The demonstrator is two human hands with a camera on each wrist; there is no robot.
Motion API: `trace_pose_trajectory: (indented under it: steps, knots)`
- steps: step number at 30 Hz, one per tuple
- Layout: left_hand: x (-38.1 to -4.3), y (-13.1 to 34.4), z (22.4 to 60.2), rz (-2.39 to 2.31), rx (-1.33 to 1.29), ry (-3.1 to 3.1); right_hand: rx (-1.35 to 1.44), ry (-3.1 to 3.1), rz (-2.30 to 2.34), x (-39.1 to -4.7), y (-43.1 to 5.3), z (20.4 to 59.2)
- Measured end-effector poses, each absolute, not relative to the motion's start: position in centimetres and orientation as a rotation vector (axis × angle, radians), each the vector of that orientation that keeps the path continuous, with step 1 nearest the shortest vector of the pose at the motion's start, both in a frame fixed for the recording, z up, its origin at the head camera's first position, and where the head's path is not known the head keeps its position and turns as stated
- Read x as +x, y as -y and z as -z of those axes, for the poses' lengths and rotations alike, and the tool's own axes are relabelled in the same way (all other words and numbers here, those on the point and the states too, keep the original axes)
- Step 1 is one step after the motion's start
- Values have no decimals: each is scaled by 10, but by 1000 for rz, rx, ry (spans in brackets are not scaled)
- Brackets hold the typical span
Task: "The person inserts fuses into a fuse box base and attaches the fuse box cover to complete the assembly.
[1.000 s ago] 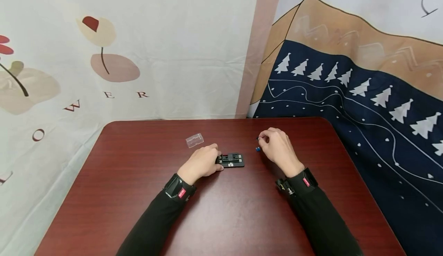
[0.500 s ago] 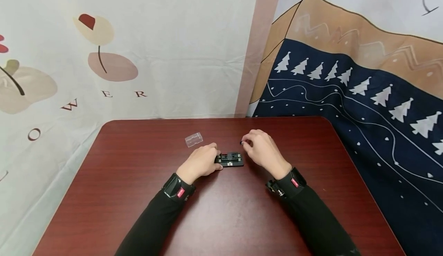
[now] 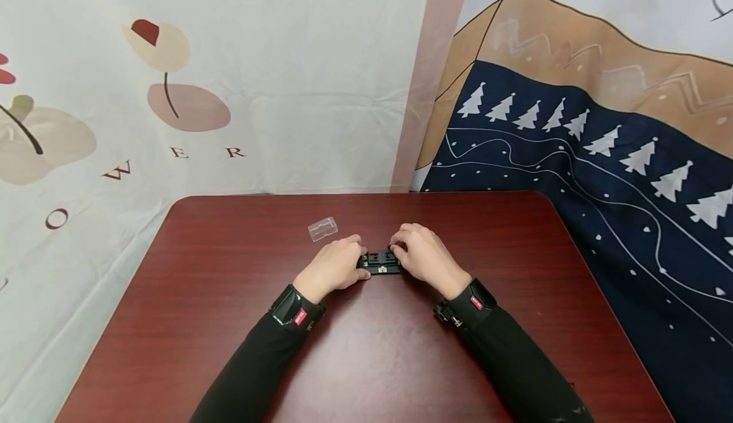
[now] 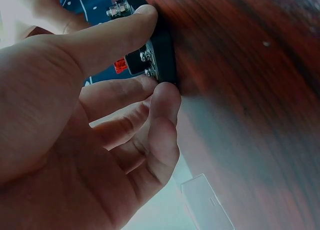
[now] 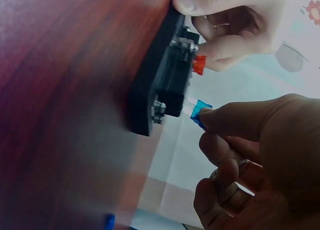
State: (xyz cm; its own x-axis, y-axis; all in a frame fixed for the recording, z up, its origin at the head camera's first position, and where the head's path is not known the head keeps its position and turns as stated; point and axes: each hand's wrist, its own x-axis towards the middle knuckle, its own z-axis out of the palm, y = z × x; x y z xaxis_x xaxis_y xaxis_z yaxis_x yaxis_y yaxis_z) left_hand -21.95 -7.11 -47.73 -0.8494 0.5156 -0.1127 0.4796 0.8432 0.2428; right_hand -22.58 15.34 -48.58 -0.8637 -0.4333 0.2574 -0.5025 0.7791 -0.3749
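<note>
My left hand (image 3: pixel 334 269) grips the left end of a black fuse block (image 3: pixel 375 270) on the table, with thumb and fingertips on opposite sides. A red blade fuse (image 5: pixel 199 64) sits in the block, near the left hand. My right hand (image 3: pixel 429 259) pinches a blue blade fuse (image 5: pixel 200 112) between thumb and index finger at the block's right end. In the right wrist view its metal prongs face the top of the block; whether they touch it I cannot tell. Metal screw terminals (image 5: pixel 158 110) show along the block's edge.
A clear plastic cover (image 3: pixel 323 229) lies on the reddish-brown table (image 3: pixel 258 232), behind the left hand. Another small blue piece (image 5: pixel 110 221) lies on the table in the right wrist view; the right hand hides it in the head view. Patterned cloth hangs behind the table.
My right hand has moved left from the table's right side to the fuse block, carrying the blue blade fuse. The left hand stays on the block.
</note>
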Motion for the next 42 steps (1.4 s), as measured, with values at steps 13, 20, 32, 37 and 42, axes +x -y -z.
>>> trace_pose_trajectory:
  steps: [13, 20, 32, 37, 42]
  knots:
    - [-219, 71, 478, -311, 802, -2858, 759, 2835, -629, -225, -150, 488]
    - [-219, 72, 477, -319, 795, -2856, 797, 2821, -647, -225, -150, 489]
    - [-219, 71, 476, -336, 797, -2849, 801, 2857, -706, -226, -152, 488]
    - [-220, 71, 476, -337, 802, -2852, 790, 2862, -723, -226, -153, 488]
    - [-220, 71, 478, -328, 790, -2853, 788, 2851, -718, -226, -153, 490]
